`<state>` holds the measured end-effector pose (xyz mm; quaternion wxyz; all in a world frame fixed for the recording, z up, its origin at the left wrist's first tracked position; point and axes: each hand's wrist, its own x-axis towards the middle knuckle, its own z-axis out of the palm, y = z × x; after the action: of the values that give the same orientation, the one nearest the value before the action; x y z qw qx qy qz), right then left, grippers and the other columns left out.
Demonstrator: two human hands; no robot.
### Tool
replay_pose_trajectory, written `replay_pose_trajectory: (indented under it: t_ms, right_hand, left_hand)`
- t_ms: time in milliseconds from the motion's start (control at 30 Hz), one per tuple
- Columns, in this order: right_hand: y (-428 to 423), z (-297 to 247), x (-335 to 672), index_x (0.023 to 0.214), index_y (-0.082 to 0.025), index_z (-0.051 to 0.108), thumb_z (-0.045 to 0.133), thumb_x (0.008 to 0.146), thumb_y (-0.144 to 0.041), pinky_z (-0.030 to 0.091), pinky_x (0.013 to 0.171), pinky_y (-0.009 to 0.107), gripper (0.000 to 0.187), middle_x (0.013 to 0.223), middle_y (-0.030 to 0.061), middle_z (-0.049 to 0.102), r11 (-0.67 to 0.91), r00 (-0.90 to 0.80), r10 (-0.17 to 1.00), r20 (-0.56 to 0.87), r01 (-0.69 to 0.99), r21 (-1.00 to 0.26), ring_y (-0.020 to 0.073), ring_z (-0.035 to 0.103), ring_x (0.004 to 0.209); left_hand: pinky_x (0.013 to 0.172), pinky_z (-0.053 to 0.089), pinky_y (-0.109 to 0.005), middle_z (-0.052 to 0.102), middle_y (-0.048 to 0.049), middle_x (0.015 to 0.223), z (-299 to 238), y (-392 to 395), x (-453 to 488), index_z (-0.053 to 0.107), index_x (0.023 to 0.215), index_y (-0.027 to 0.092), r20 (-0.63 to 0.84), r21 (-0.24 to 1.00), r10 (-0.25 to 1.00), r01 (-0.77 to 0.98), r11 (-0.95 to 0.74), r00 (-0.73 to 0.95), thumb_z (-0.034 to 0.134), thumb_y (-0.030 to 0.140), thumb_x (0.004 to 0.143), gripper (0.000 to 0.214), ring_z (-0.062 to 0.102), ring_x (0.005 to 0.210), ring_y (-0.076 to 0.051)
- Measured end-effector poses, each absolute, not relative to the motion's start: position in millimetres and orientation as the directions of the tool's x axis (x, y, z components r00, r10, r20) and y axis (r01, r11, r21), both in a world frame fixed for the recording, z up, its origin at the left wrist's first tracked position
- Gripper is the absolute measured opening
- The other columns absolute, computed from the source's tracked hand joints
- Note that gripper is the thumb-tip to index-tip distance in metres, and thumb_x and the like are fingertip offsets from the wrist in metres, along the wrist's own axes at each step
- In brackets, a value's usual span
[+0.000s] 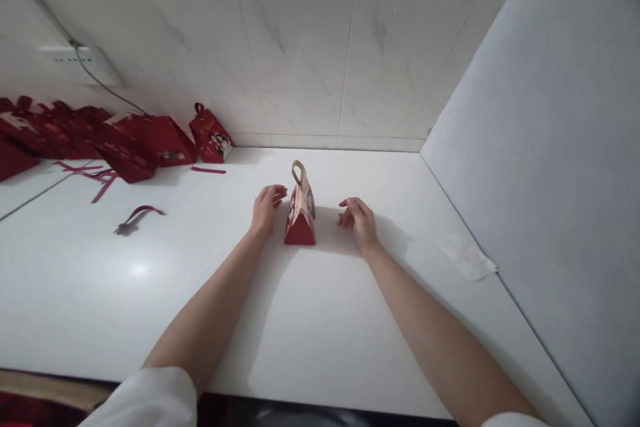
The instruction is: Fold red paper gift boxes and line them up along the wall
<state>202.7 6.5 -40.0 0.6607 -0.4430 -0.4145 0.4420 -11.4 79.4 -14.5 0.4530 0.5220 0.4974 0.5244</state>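
A small red gift box with a triangular end and a pale ribbon loop handle stands upright on the white tabletop. Just to its left is my left hand, fingers apart and pointing toward the box; whether the fingertips touch it I cannot tell. My right hand is to the right of the box with a gap between them, its fingers loosely curled and apart. Neither hand holds anything.
Several red gift boxes crowd the back left, one box leaning by the wall. Loose ribbon strips and a curved ribbon lie nearby. A white paper piece lies by the right-hand panel. A power strip hangs on the wall.
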Motion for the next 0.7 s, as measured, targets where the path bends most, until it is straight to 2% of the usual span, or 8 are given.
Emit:
replay_pose_trajectory:
  t_ms: [67, 133, 200, 267, 367, 467, 567, 700]
  right_hand:
    - [6, -41, 203, 0.077, -0.021, 0.059, 0.05, 0.087, -0.049, 0.046, 0.063, 0.028, 0.031, 0.045, -0.0058, 0.05, 0.221, 0.247, 0.954, 0.167, -0.21, -0.952, 0.0127, 0.054, 0.048]
    - [5, -43, 204, 0.077, -0.021, 0.059, 0.05, 0.086, -0.05, 0.046, 0.062, 0.028, 0.032, 0.046, -0.005, 0.051, 0.224, 0.238, 0.955, 0.176, -0.196, -0.955, 0.0137, 0.055, 0.05]
    - [5, -44, 205, 0.077, -0.021, 0.06, 0.049, 0.086, -0.052, 0.045, 0.062, 0.028, 0.033, 0.047, -0.0045, 0.052, 0.221, 0.232, 0.955, 0.183, -0.152, -0.963, 0.0146, 0.055, 0.052]
    - [4, -46, 206, 0.078, -0.021, 0.06, 0.049, 0.086, -0.052, 0.044, 0.063, 0.028, 0.034, 0.05, -0.0037, 0.053, 0.213, 0.219, 0.957, 0.191, -0.081, -0.974, 0.0151, 0.056, 0.055]
    - [3, -47, 206, 0.077, -0.021, 0.062, 0.051, 0.085, -0.05, 0.042, 0.062, 0.028, 0.032, 0.053, -0.0023, 0.057, 0.202, 0.19, 0.962, 0.196, -0.012, -0.979, 0.0152, 0.056, 0.056]
    - [1, -47, 206, 0.077, -0.02, 0.062, 0.052, 0.083, -0.05, 0.042, 0.062, 0.028, 0.032, 0.053, -0.0018, 0.058, 0.195, 0.18, 0.965, 0.191, 0.0, -0.981, 0.0154, 0.057, 0.056]
    - [-1, -47, 206, 0.078, -0.02, 0.063, 0.052, 0.083, -0.05, 0.042, 0.062, 0.027, 0.032, 0.052, -0.0019, 0.058, 0.189, 0.176, 0.966, 0.19, 0.021, -0.982, 0.0151, 0.057, 0.056]
    - [-6, -48, 204, 0.079, -0.02, 0.063, 0.052, 0.082, -0.049, 0.035, 0.052, 0.025, 0.032, 0.054, -0.0011, 0.06, 0.168, 0.158, 0.972, 0.176, 0.057, -0.984, 0.014, 0.054, 0.053]
  left_hand:
    - [0.09, 0.044, -0.042, 0.065, -0.0134, 0.106, 8, 73, -17, 0.062, 0.091, 0.016, 0.083, 0.996, 0.997, -0.04, -0.083, 0.001, 0.029, 0.067, 0.083, 0.061, 0.062, 0.099, -0.026]
    - [0.092, 0.042, -0.044, 0.065, -0.014, 0.108, 36, 60, -19, 0.063, 0.099, 0.016, 0.161, 0.987, 0.986, -0.02, -0.16, 0.046, 0.02, 0.071, 0.084, 0.071, 0.06, 0.104, -0.028]
    - [0.095, 0.041, -0.043, 0.061, -0.0115, 0.121, 62, 44, -16, 0.06, 0.114, 0.02, 0.236, 0.962, 0.959, 0.101, -0.253, 0.154, 0.026, 0.069, 0.084, 0.067, 0.054, 0.115, -0.028]
    - [0.094, 0.041, -0.041, 0.058, -0.0097, 0.125, 84, 31, -8, 0.057, 0.12, 0.023, 0.243, 0.892, 0.931, 0.316, -0.325, 0.27, 0.047, 0.065, 0.079, 0.061, 0.052, 0.117, -0.03]
    - [0.079, 0.046, -0.038, 0.067, -0.0113, 0.104, 106, 28, 1, 0.067, 0.1, 0.02, 0.044, 0.68, 0.928, 0.67, -0.299, 0.37, 0.065, 0.057, 0.066, 0.051, 0.06, 0.097, -0.031]
    - [0.058, 0.042, -0.032, 0.065, -0.0076, 0.073, 124, 38, -5, 0.066, 0.069, 0.018, -0.155, 0.441, 0.943, 0.874, -0.202, 0.296, 0.065, 0.05, 0.065, 0.033, 0.061, 0.068, -0.024]
    - [0.05, 0.032, -0.028, 0.052, -0.001, 0.051, 146, 34, -34, 0.061, 0.055, 0.018, -0.102, 0.235, 0.947, 0.933, -0.273, 0.303, 0.06, 0.045, 0.069, 0.03, 0.05, 0.051, -0.015]
    - [0.055, 0.031, -0.025, 0.051, 0.003, 0.05, 184, -16, -108, 0.07, 0.068, 0.016, -0.022, 0.116, 0.956, 0.951, -0.287, 0.292, 0.063, 0.043, 0.072, 0.028, 0.043, 0.051, -0.009]
